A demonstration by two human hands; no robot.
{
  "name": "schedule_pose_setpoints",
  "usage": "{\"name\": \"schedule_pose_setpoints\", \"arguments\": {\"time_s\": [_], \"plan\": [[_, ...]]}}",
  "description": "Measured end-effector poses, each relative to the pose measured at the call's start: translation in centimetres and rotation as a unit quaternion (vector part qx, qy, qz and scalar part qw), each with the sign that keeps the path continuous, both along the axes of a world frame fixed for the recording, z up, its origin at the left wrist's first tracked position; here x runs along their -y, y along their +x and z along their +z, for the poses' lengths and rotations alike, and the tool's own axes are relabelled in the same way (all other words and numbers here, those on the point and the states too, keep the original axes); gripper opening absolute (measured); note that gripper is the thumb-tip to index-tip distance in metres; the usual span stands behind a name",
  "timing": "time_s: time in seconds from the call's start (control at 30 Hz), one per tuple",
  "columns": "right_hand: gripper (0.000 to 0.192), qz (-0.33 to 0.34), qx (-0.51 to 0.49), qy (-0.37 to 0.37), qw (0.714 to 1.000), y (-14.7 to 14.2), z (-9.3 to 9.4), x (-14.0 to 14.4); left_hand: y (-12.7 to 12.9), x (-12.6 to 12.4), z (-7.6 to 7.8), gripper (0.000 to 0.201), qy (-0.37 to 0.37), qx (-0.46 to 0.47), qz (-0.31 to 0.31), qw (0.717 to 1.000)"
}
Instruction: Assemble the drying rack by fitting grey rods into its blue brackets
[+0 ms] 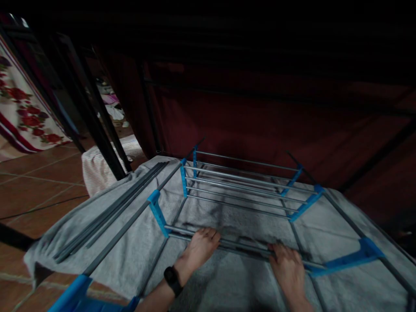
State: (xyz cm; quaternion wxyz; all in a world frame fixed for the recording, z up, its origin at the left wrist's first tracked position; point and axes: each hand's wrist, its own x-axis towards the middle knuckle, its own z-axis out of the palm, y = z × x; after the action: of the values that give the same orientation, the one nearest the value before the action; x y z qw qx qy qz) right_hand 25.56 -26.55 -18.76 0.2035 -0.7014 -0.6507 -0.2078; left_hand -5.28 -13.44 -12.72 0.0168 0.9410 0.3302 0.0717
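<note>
- Rack rails (240,248) lie across the near end of a grey-and-blue metal frame (247,190), which sits on a grey cloth (136,255) spread over the tiled floor (42,186), in front of a dark red fabric wall.
- Left hand (199,249), with a black watch (172,281) on its wrist, rests flat on the rails, fingers (209,235) stretched out rather than curled; it presses and grips nothing.
- Right hand (287,266) lies on the same rails, fingers bent over them; I cannot tell whether they close fully round a rod.
- My judgement: keep both hands level and evenly spaced so the rails seat squarely in the blue brackets (158,212), without twisting.
- Count: two hands, one watch; about six blue brackets in view; roughly five crosswise rods in the far section; a bundle of several loose rods (110,212) at left, too dim to count exactly.
</note>
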Motion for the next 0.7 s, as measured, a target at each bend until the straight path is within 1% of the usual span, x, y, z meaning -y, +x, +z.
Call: {"name": "schedule_pose_setpoints", "arguments": {"time_s": [0.13, 0.23, 0.3, 0.43, 0.57, 0.7], "plan": [[0.019, 0.054, -0.005, 0.020, 0.998, -2.9, 0.4, -0.7, 0.7, 0.8, -0.3, 0.014, 0.004, 0.025, -0.031, 0.999], [0.016, 0.039, -0.007, -0.001, 0.999, -5.3, 0.9, -1.3, 1.4, 0.9, -0.1, 0.017, -0.006, 0.006, -0.024, 1.000], [0.015, 0.034, 0.010, -0.014, 0.999, -6.1, 1.2, -1.6, 1.6, 0.8, 0.1, 0.017, -0.015, -0.005, -0.019, 1.000], [0.020, 0.046, 0.032, -0.018, 0.998, -5.9, 1.4, -2.2, 1.7, 0.5, 0.0, 0.018, -0.029, -0.010, -0.021, 0.999], [0.020, 0.037, 0.007, -0.009, 0.999, -5.6, 1.1, -2.7, 1.7, 0.5, -0.3, 0.017, -0.028, -0.020, -0.018, 0.999], [0.016, 0.057, -0.019, 0.024, 0.998, -5.8, 0.7, -3.0, 1.5, 0.3, -0.7, 0.011, -0.007, 0.002, -0.011, 1.000]]}}
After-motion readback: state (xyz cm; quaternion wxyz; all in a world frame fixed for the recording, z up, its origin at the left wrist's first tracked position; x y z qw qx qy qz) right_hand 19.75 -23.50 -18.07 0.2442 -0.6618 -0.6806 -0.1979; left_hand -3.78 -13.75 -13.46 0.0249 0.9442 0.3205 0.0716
